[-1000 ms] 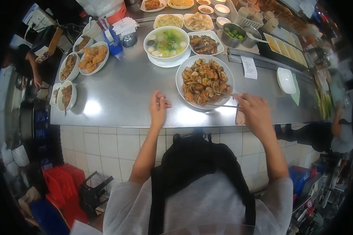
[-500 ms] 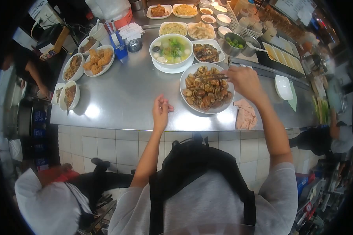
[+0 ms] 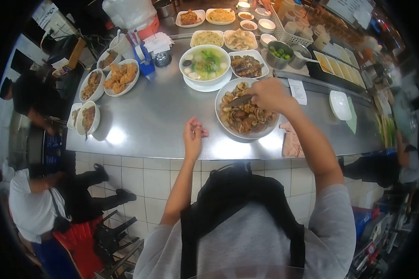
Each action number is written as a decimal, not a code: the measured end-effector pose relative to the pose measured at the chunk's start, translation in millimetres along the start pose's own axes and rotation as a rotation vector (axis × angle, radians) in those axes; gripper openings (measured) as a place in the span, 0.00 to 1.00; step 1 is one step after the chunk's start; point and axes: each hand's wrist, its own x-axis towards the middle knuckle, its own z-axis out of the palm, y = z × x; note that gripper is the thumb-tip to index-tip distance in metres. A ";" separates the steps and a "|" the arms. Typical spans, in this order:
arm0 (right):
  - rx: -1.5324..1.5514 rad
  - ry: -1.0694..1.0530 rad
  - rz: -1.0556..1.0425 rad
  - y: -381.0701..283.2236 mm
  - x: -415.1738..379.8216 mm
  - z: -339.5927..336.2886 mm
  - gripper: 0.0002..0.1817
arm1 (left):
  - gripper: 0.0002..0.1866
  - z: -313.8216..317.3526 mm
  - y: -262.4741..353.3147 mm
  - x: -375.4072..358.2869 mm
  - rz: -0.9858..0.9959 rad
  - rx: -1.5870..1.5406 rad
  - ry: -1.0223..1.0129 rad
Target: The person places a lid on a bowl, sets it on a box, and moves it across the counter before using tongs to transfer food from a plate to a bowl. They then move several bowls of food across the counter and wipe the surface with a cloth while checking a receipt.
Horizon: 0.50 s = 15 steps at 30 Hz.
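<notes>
A wide white bowl (image 3: 223, 124) of cooked clams stands near the front edge of a steel counter (image 3: 149, 116). My right hand (image 3: 269, 95) hovers over the bowl's far side and grips a dark utensil (image 3: 239, 100), apparently chopsticks, whose tip rests among the clams. My left hand (image 3: 193, 137) lies on the counter just left of the bowl, fingers loosely curled and pinched, holding nothing that shows. A pink cloth (image 3: 292, 142) lies on the counter under my right forearm.
Behind the clams stand a soup bowl (image 3: 204, 63) and a dish of dark braised food (image 3: 246, 65). Several plates of fried food (image 3: 118, 76) line the left end. A paper slip (image 3: 297, 90) and small white dish (image 3: 340, 104) lie right. A person crouches lower left.
My right hand rose from the counter edge at the cloth to above the clam bowl, bringing the utensil into the clams. My left hand barely moved. A person came into view at lower left.
</notes>
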 end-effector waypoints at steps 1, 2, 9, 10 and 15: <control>0.005 0.005 0.028 4.1 -0.6 -7.7 0.12 | 0.18 0.5 -0.3 -0.2 -0.004 -0.017 0.007; 0.011 0.009 0.057 7.2 -1.5 -13.4 0.13 | 0.18 0.6 -0.6 -0.3 -0.004 -0.017 0.007; 0.059 0.086 0.082 30.5 -5.1 -14.3 0.13 | 0.18 0.0 -3.1 1.0 -0.001 0.004 0.008; 0.058 0.120 0.071 31.6 -6.1 -13.3 0.11 | 0.18 0.6 -3.1 0.3 0.002 -0.012 0.008; -0.166 0.045 0.183 48.5 -4.1 -2.7 0.10 | 0.18 1.1 -15.9 -0.9 -0.041 0.027 0.011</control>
